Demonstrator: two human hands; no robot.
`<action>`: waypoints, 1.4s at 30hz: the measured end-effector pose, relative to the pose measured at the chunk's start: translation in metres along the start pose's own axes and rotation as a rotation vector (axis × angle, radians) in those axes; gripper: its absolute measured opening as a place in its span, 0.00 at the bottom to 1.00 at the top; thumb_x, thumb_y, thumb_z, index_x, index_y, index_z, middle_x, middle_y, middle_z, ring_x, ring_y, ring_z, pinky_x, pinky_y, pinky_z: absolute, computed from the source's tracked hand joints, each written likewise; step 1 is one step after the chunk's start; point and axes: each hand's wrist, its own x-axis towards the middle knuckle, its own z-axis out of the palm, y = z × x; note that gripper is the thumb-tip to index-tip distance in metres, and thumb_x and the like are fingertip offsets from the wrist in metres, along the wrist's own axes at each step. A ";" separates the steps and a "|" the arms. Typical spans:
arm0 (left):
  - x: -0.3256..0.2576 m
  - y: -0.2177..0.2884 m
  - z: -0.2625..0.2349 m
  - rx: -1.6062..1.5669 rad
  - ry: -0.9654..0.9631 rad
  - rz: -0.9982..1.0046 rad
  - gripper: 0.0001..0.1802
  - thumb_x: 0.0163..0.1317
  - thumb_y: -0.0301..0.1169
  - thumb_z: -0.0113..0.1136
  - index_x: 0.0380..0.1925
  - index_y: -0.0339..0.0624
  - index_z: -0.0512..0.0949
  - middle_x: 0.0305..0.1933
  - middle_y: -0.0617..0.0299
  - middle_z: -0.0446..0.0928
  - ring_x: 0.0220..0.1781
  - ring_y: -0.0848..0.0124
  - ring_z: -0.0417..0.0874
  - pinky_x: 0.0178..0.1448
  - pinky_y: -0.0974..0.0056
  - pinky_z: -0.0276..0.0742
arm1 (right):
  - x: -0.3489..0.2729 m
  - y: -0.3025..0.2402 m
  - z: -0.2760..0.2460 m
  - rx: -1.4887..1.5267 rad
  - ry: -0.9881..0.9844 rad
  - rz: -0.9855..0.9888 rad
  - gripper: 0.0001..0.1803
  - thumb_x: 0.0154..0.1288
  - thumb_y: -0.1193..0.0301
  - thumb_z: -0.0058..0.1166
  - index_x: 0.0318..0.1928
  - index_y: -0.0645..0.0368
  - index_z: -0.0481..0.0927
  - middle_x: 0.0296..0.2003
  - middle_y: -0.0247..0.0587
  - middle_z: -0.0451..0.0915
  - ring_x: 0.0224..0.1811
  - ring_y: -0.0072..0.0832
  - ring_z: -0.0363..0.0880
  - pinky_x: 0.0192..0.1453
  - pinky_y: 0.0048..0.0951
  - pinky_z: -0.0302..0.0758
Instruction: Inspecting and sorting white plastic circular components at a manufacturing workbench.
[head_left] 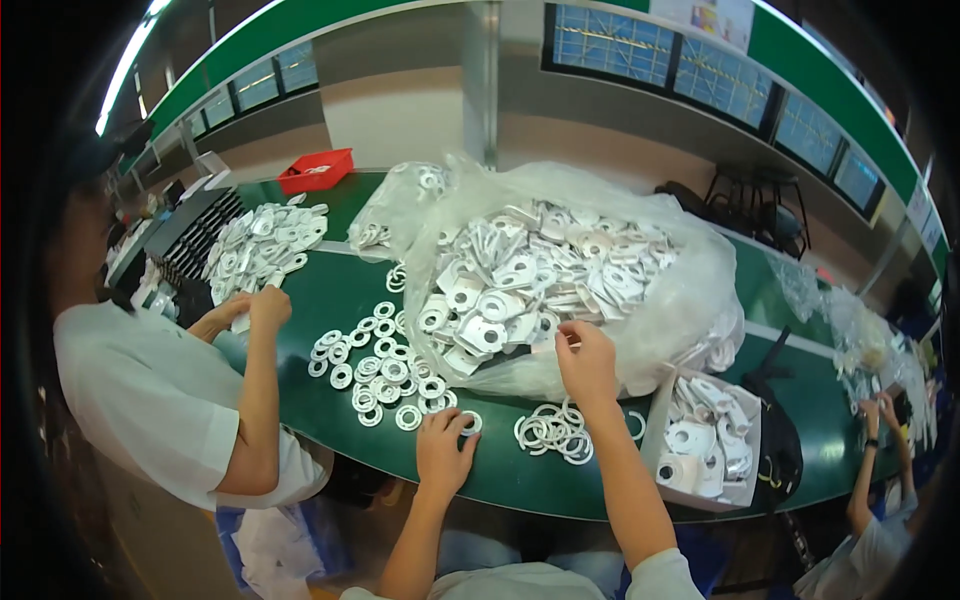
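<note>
My left hand [443, 456] rests at the near side of the green table, with thumb and finger curled round a white ring [472, 421]. My right hand [588, 368] is raised in a pinch at the front of a large clear plastic bag [690, 280]. What its fingertips hold, if anything, I cannot make out. White flat parts with round holes [490, 335] fill the bag. Loose white round rings [381, 367] lie in a heap left of the bag. Between my hands and nearer me is a pile of thin white rings [553, 434].
A white box [655, 440] of similar parts stands right of my right forearm, beside a black bag [782, 440]. Left, a co-worker [165, 390] handles parts near another white pile [265, 245]. A red bin [317, 170] sits at the back. Another person's hands [880, 410] work far right.
</note>
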 end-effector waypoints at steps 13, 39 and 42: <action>0.002 0.004 -0.008 -0.149 0.002 -0.020 0.20 0.45 0.24 0.67 0.42 0.40 0.79 0.47 0.56 0.76 0.50 0.55 0.75 0.55 0.57 0.73 | 0.031 0.002 0.005 -0.170 -0.033 0.053 0.20 0.49 0.76 0.60 0.47 0.61 0.80 0.29 0.45 0.81 0.29 0.34 0.79 0.38 0.32 0.75; 0.026 0.086 -0.024 -0.231 -0.038 0.365 0.20 0.44 0.31 0.73 0.41 0.43 0.83 0.58 0.53 0.72 0.56 0.53 0.72 0.56 0.55 0.73 | -0.111 -0.038 -0.068 0.845 -0.288 0.676 0.14 0.67 0.78 0.49 0.52 0.68 0.68 0.39 0.50 0.81 0.35 0.31 0.84 0.33 0.29 0.85; 0.016 0.085 -0.022 -0.318 -0.204 0.331 0.18 0.47 0.32 0.72 0.40 0.42 0.83 0.56 0.51 0.73 0.54 0.53 0.75 0.54 0.56 0.74 | -0.120 -0.035 -0.074 0.900 -0.301 0.697 0.15 0.66 0.79 0.49 0.53 0.67 0.68 0.40 0.50 0.81 0.36 0.33 0.84 0.34 0.31 0.85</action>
